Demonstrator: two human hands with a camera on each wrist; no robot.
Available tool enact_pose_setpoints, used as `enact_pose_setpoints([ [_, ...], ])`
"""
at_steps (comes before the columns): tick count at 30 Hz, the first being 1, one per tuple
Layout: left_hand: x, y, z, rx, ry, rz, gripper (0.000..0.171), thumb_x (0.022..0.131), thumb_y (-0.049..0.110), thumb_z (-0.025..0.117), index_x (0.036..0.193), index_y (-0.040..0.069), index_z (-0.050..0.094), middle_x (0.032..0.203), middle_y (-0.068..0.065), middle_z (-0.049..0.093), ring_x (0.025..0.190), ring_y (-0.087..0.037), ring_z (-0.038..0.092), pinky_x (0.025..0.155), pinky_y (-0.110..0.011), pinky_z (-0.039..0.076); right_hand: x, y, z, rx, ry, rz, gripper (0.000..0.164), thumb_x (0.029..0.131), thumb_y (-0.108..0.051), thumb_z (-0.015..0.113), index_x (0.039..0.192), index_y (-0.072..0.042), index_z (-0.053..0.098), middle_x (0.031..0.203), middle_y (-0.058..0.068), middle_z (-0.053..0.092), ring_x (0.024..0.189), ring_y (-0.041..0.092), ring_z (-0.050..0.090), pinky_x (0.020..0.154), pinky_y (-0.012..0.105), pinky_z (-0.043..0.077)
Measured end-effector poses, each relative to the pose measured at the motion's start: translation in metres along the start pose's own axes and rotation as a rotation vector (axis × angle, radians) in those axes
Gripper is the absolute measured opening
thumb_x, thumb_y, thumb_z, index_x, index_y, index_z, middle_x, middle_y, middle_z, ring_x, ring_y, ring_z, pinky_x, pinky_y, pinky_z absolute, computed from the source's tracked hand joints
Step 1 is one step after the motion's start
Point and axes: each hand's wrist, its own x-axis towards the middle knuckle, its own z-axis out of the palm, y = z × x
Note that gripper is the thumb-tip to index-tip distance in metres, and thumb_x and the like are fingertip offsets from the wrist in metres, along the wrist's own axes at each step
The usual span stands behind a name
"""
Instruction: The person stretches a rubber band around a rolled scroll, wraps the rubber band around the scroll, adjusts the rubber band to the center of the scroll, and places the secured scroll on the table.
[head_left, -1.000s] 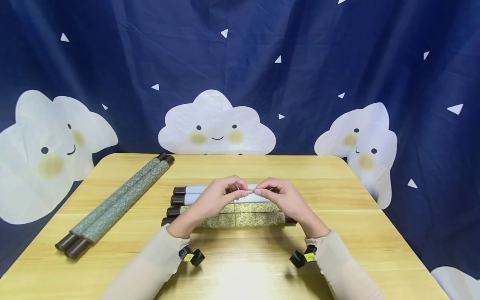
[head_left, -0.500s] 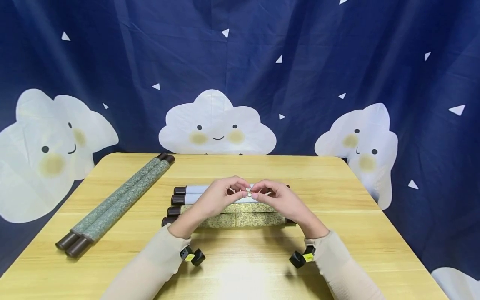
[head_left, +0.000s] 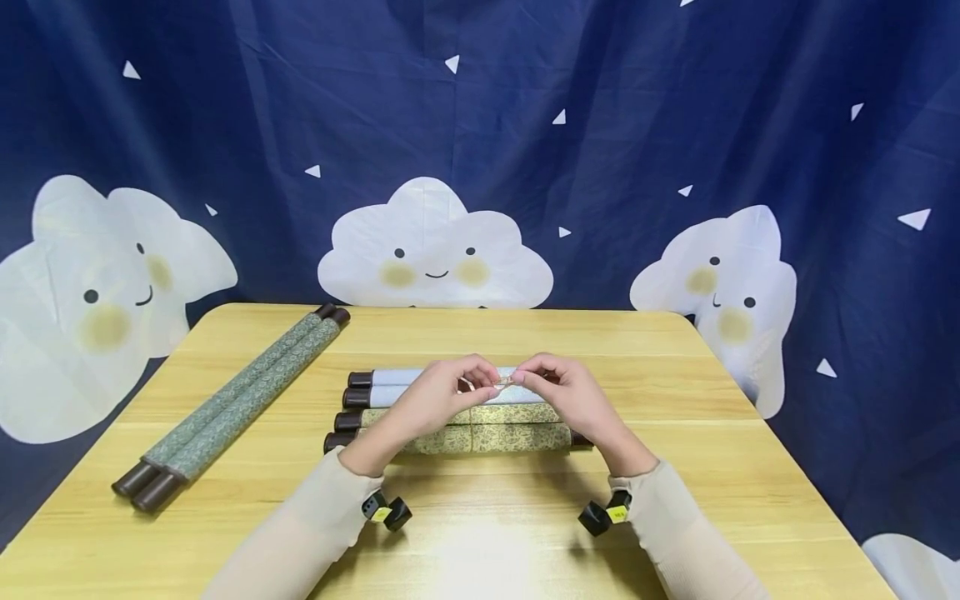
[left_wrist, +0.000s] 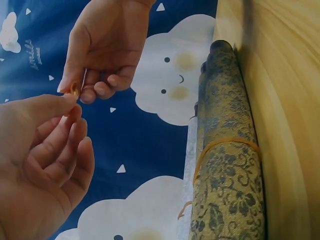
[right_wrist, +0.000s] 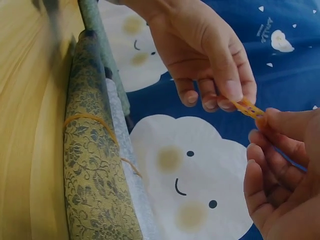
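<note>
Above the scrolls, my left hand point(head_left: 438, 392) and right hand point(head_left: 566, 392) face each other, fingertips a small gap apart. Between them they pinch a small orange-yellow rubber band point(right_wrist: 250, 108), one end in each hand's thumb and fingers. It looks looped in several strands in the right wrist view. Below lie gold patterned scrolls point(head_left: 517, 437) with dark end knobs, side by side, a rubber band point(left_wrist: 227, 141) around them. Behind these are pale blue-white scrolls point(head_left: 393, 396), partly covered by my hands; a band point(right_wrist: 131, 166) shows on them in the right wrist view.
Two green patterned scrolls point(head_left: 240, 404) with dark knobs lie slanted along the left side of the wooden table point(head_left: 675, 517). A dark blue curtain point(head_left: 480, 125) with smiling clouds hangs behind the table's far edge.
My right fingertips came in toward the left hand, then drew back slightly to the right. The band now shows stretched a little between the hands. The scrolls stay where they were.
</note>
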Motion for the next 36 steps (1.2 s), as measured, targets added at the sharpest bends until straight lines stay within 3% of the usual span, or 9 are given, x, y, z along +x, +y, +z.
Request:
enact_pose_setpoints([
  [5, 0.0001, 0.0010, -0.0033, 0.019, 0.018, -0.028, 0.012, 0.092, 0.023, 0.068, 0.102, 0.017, 0.071, 0.093, 0.010, 0.068, 0.086, -0.006, 0.061, 0.082, -0.028, 0.053, -0.0003, -0.0035, -0.0016, 0.011, 0.027, 0.003, 0.013, 0.097, -0.020, 0.063, 0.094, -0.009, 0.069, 0.082, 0.007, 0.060, 0.071, 0.018, 0.052, 0.063, 0.027, 0.045],
  [12, 0.0002, -0.0005, -0.0061, 0.015, 0.094, -0.043, 0.011, 0.093, 0.031, 0.066, 0.094, 0.023, 0.074, 0.092, 0.014, 0.069, 0.081, -0.006, 0.062, 0.075, -0.030, 0.054, -0.0007, -0.0027, -0.0025, 0.096, 0.036, 0.001, 0.019, 0.100, -0.019, 0.057, 0.097, -0.002, 0.064, 0.087, 0.016, 0.061, 0.080, 0.039, 0.056, 0.068, 0.026, 0.049],
  [18, -0.0008, -0.0005, -0.0073, -0.040, 0.173, -0.017, 0.016, 0.097, 0.031, 0.062, 0.099, 0.021, 0.074, 0.090, 0.012, 0.068, 0.081, -0.009, 0.062, 0.073, -0.030, 0.054, -0.0002, -0.0034, -0.0033, 0.134, 0.063, -0.008, 0.019, 0.100, -0.016, 0.058, 0.097, 0.002, 0.063, 0.086, 0.016, 0.062, 0.078, 0.023, 0.059, 0.072, 0.029, 0.052],
  [22, -0.0013, 0.0008, -0.0074, -0.109, 0.259, 0.018, 0.012, 0.095, 0.024, 0.066, 0.099, 0.016, 0.075, 0.092, 0.008, 0.067, 0.081, -0.011, 0.062, 0.074, -0.030, 0.055, 0.0011, -0.0036, -0.0029, 0.144, 0.077, -0.010, 0.019, 0.099, -0.016, 0.059, 0.096, 0.001, 0.063, 0.085, 0.013, 0.062, 0.078, 0.027, 0.059, 0.071, 0.030, 0.052],
  [25, -0.0015, 0.0022, -0.0074, -0.143, 0.285, 0.047, 0.010, 0.093, 0.020, 0.068, 0.098, 0.013, 0.074, 0.092, 0.006, 0.067, 0.082, -0.012, 0.062, 0.075, -0.029, 0.056, 0.0015, -0.0027, -0.0024, 0.130, 0.061, -0.003, 0.018, 0.099, -0.018, 0.060, 0.096, -0.002, 0.065, 0.083, 0.010, 0.061, 0.077, 0.032, 0.057, 0.067, 0.028, 0.050],
  [32, -0.0010, -0.0001, -0.0076, -0.162, 0.347, 0.033, 0.009, 0.093, 0.017, 0.068, 0.096, 0.012, 0.075, 0.097, 0.006, 0.070, 0.081, -0.012, 0.064, 0.074, -0.028, 0.056, 0.0015, -0.0008, -0.0006, 0.115, -0.017, -0.011, 0.008, 0.096, -0.013, 0.064, 0.095, -0.005, 0.065, 0.080, 0.006, 0.057, 0.070, 0.016, 0.053, 0.062, 0.025, 0.045],
  [36, -0.0009, -0.0010, -0.0081, -0.160, 0.397, 0.025, 0.009, 0.090, 0.013, 0.071, 0.095, 0.010, 0.077, 0.100, 0.002, 0.072, 0.079, -0.012, 0.065, 0.071, -0.028, 0.056, 0.0008, -0.0008, 0.0006, 0.146, 0.000, -0.053, 0.007, 0.095, -0.010, 0.065, 0.096, -0.004, 0.064, 0.081, 0.008, 0.057, 0.069, 0.018, 0.051, 0.060, 0.024, 0.044],
])
